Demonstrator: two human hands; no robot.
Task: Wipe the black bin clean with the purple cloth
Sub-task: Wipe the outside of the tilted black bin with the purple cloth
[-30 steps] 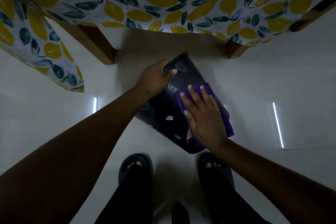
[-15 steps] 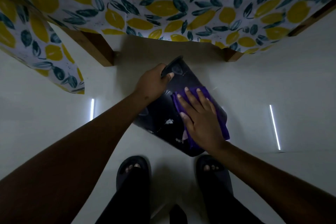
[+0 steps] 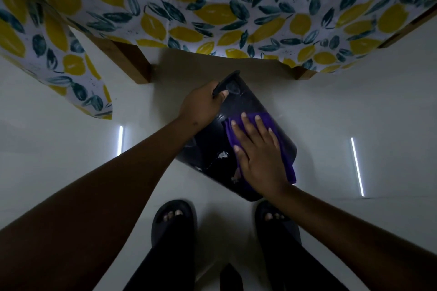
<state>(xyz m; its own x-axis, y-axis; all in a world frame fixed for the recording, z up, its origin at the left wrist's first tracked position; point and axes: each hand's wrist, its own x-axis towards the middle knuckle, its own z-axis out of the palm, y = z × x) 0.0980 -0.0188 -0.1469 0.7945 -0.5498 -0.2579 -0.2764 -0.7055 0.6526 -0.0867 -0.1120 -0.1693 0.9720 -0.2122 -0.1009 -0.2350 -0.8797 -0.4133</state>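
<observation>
The black bin (image 3: 210, 149) lies tilted on its side over the pale floor, between me and the table. My left hand (image 3: 201, 106) grips its rim at the upper end, thumb inside the edge. The purple cloth (image 3: 289, 168) is spread on the bin's upper side wall. My right hand (image 3: 260, 156) lies flat on the cloth with fingers spread, pressing it against the bin. Small white smudges (image 3: 222, 155) show on the bin's wall just left of the cloth.
A table with a lemon-print cloth (image 3: 212, 7) hangs over the far side, its wooden legs (image 3: 132, 64) standing left and right of the bin. My feet in black sandals (image 3: 173, 222) stand just below the bin. Light streaks (image 3: 357, 165) reflect on the floor.
My right hand has slid the purple cloth slightly up along the bin's wall toward the rim. The left hand keeps its grip on the rim.
</observation>
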